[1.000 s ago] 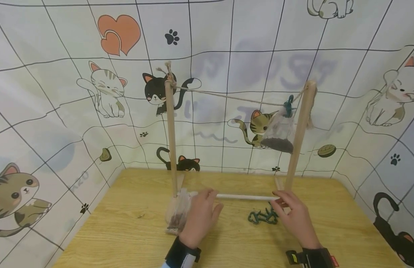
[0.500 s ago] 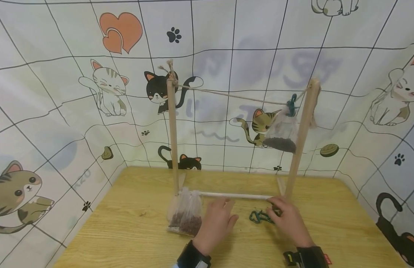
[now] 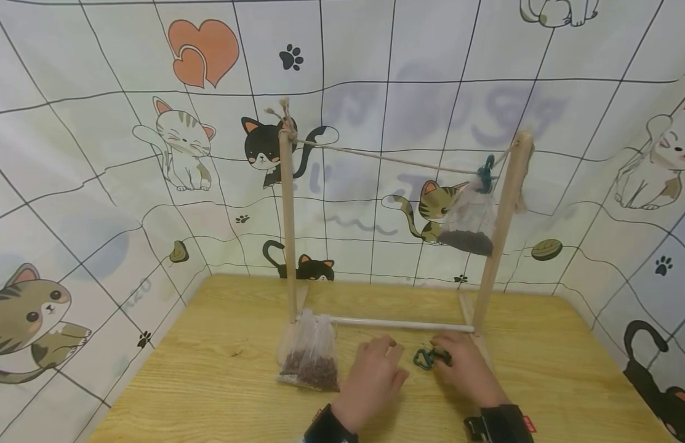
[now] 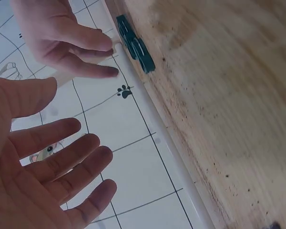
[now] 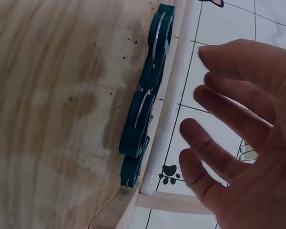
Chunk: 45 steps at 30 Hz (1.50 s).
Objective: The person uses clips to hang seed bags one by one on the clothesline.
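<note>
On the near part of the yellow wood-grained table (image 3: 209,394), both hands are without a load. The left hand (image 3: 373,381) has its fingers loosely spread; a second ago it was at the pair of clear plastic bags of brown granules (image 3: 316,367), and it has since moved right, leaving them in full view. The right hand (image 3: 466,369) has come down from the slim white rod (image 3: 403,323) to the dark green plastic clips with metal springs (image 5: 133,133). Its fingers are parted — the right wrist view shows them apart from the clips, which lie on the table in front of the rod. In my judgement, attention has passed from bags to clips, with no clip yet taken up.

Beyond the left hand, the bags sit overlapping at the foot of the pale wooden left post (image 3: 288,227). The rod runs low between it and the pale wooden right post (image 3: 506,221). A thin beige cord (image 3: 381,157) joins the post tops, sagging rightward, where one green plastic clip (image 3: 486,175) holds a clear bag of dark granules (image 3: 466,240) — suspended just beside the right post. Behind stands a white sheet printed with cats (image 3: 353,55).
</note>
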Available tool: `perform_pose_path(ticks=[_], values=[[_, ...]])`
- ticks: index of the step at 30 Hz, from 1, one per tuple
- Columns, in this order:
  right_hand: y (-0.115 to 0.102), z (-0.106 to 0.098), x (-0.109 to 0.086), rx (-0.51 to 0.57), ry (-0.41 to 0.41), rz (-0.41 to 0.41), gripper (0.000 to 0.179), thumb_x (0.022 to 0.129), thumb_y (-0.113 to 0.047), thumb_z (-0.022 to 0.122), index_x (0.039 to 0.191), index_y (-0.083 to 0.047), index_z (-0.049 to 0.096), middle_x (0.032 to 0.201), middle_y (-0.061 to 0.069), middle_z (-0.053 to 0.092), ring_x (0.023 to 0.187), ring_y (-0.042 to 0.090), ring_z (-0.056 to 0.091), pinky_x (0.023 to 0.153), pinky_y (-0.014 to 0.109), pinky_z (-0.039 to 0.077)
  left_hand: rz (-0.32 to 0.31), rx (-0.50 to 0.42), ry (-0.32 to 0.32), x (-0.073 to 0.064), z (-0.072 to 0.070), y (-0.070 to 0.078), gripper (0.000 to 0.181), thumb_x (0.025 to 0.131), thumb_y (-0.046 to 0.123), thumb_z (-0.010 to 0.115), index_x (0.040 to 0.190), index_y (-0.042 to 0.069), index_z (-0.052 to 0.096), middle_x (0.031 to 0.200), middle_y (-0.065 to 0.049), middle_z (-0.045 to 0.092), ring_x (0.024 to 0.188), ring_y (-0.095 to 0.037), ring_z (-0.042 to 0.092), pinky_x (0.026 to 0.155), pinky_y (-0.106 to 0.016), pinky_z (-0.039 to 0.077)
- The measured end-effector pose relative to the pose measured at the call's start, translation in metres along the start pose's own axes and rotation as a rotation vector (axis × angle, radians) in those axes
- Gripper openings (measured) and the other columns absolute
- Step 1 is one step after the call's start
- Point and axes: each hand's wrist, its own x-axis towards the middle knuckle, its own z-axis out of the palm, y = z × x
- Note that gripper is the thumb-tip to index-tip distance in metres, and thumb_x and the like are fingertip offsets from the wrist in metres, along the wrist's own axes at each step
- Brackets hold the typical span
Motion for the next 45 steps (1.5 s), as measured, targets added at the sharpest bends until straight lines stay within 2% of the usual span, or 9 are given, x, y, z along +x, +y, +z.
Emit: perform_pose_path(ticks=[3, 9, 17, 24, 30, 35, 38, 42, 45], values=[[0.000, 0.003, 0.000, -0.056, -0.048, -0.004, 0.041, 0.069, -0.010, 0.074, 0.109, -0.006, 0.065, 0.117, 0.013, 0.061, 0.106, 0.040, 0.053, 0.086, 0.058, 0.042, 0.011, -0.004, -0.033, -0.001, 0.000, 0.002, 0.029, 0.087, 0.037, 0.062, 0.108, 0.017, 0.061, 0.110, 0.001, 0.059, 0.102, -0.013, 0.055, 0.086, -0.035, 0.044], [-0.007, 0.003, -0.002, -0.065, -0.153, 0.087, 0.042, 0.069, -0.012, 0.071, 0.111, -0.010, 0.066, 0.118, 0.010, 0.061, 0.111, 0.042, 0.049, 0.079, 0.063, 0.040, 0.018, 0.013, -0.060, -0.002, 0.002, 0.004, 0.029, 0.090, 0.038, 0.057, 0.111, 0.019, 0.059, 0.113, 0.001, 0.057, 0.103, -0.014, 0.055, 0.086, -0.034, 0.042], [-0.011, 0.002, -0.004, -0.094, -0.148, 0.129, 0.033, 0.063, -0.008, 0.074, 0.095, -0.014, 0.068, 0.101, 0.000, 0.062, 0.095, 0.029, 0.053, 0.075, 0.049, 0.041, 0.019, 0.006, -0.085, -0.003, 0.000, 0.003, 0.028, 0.091, 0.038, 0.055, 0.112, 0.019, 0.058, 0.113, 0.001, 0.057, 0.104, -0.014, 0.055, 0.086, -0.034, 0.043], [-0.011, 0.001, -0.003, -0.069, -0.178, 0.187, 0.030, 0.064, -0.011, 0.075, 0.092, -0.014, 0.069, 0.096, 0.002, 0.065, 0.095, 0.028, 0.055, 0.081, 0.051, 0.038, -0.012, -0.022, -0.087, -0.002, 0.000, 0.001, 0.030, 0.090, 0.036, 0.058, 0.114, 0.017, 0.059, 0.113, 0.002, 0.058, 0.105, -0.014, 0.054, 0.088, -0.035, 0.042], [-0.010, 0.000, 0.000, -0.024, -0.109, 0.192, 0.024, 0.064, -0.017, 0.075, 0.087, -0.019, 0.067, 0.084, -0.005, 0.064, 0.080, 0.014, 0.055, 0.075, 0.042, 0.040, -0.038, -0.066, -0.048, -0.001, -0.003, -0.006, 0.035, 0.089, 0.033, 0.059, 0.117, 0.012, 0.060, 0.112, -0.002, 0.060, 0.104, -0.018, 0.056, 0.087, -0.037, 0.044], [-0.020, -0.014, 0.003, 0.116, -0.030, 0.163, 0.035, 0.070, -0.018, 0.076, 0.103, -0.013, 0.066, 0.093, 0.001, 0.066, 0.084, 0.016, 0.061, 0.077, 0.037, 0.050, -0.120, -0.203, -0.080, 0.001, -0.015, -0.013, 0.040, 0.094, 0.037, 0.050, 0.125, 0.011, 0.055, 0.120, -0.004, 0.057, 0.111, -0.019, 0.055, 0.093, -0.035, 0.044], [-0.030, -0.024, 0.004, 0.195, 0.021, 0.109, 0.041, 0.071, -0.016, 0.077, 0.110, -0.013, 0.065, 0.099, 0.001, 0.066, 0.089, 0.016, 0.062, 0.077, 0.036, 0.051, -0.161, -0.298, -0.062, 0.003, -0.024, -0.018, 0.040, 0.096, 0.036, 0.048, 0.128, 0.014, 0.053, 0.120, -0.001, 0.055, 0.108, -0.016, 0.055, 0.088, -0.029, 0.046], [-0.042, -0.034, 0.004, 0.277, 0.086, -0.009, 0.043, 0.070, -0.013, 0.077, 0.110, -0.018, 0.066, 0.097, -0.005, 0.066, 0.085, 0.009, 0.061, 0.070, 0.030, 0.052, -0.147, -0.342, 0.019, 0.005, -0.033, -0.023, 0.035, 0.094, 0.031, 0.053, 0.126, 0.016, 0.054, 0.116, 0.002, 0.055, 0.103, -0.013, 0.056, 0.081, -0.024, 0.047], [-0.050, -0.039, 0.004, 0.325, 0.098, -0.086, 0.045, 0.070, -0.012, 0.077, 0.112, -0.020, 0.065, 0.097, -0.005, 0.066, 0.083, 0.004, 0.059, 0.066, 0.028, 0.051, -0.113, -0.346, 0.064, 0.006, -0.037, -0.027, 0.033, 0.092, 0.028, 0.056, 0.123, 0.018, 0.057, 0.119, 0.002, 0.056, 0.106, -0.013, 0.056, 0.084, -0.024, 0.047]])
